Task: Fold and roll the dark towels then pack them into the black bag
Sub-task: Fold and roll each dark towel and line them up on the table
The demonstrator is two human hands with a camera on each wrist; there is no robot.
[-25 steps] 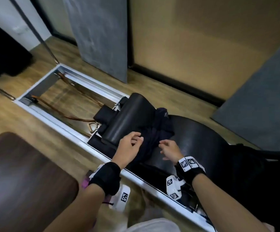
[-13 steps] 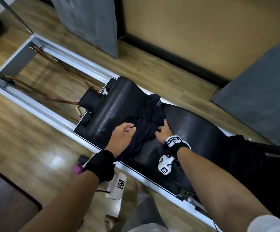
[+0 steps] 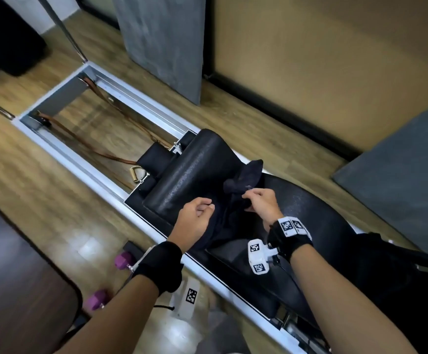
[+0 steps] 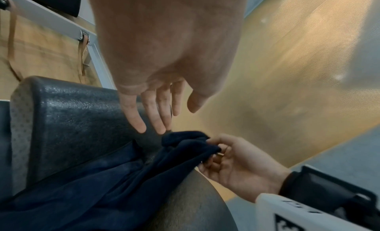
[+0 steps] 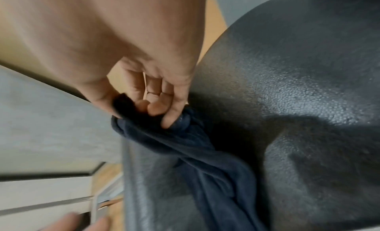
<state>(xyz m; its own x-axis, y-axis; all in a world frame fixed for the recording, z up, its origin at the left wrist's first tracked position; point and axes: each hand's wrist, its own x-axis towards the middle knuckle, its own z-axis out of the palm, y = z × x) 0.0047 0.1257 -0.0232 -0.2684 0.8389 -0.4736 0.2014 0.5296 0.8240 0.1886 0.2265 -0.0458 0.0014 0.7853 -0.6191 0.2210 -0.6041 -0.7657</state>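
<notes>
The towel [image 3: 236, 200] lies bunched at centre frame, draped across the black pad [image 3: 195, 172]. The right hand [image 3: 261, 203] pinches its upper end. The left hand [image 3: 195, 218] hovers just left, fingers relaxed, holding nothing. The bag [image 3: 399, 277] sits at lower right.

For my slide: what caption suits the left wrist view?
Right hand pinches the dark towel; left hand hovers open.

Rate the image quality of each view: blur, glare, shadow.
Head view: mostly sharp, glare patches on the floor. Left wrist view: background motion-smeared, towel and right hand legible. Right wrist view: soft overall, shadow across the pad beside the towel.
</notes>
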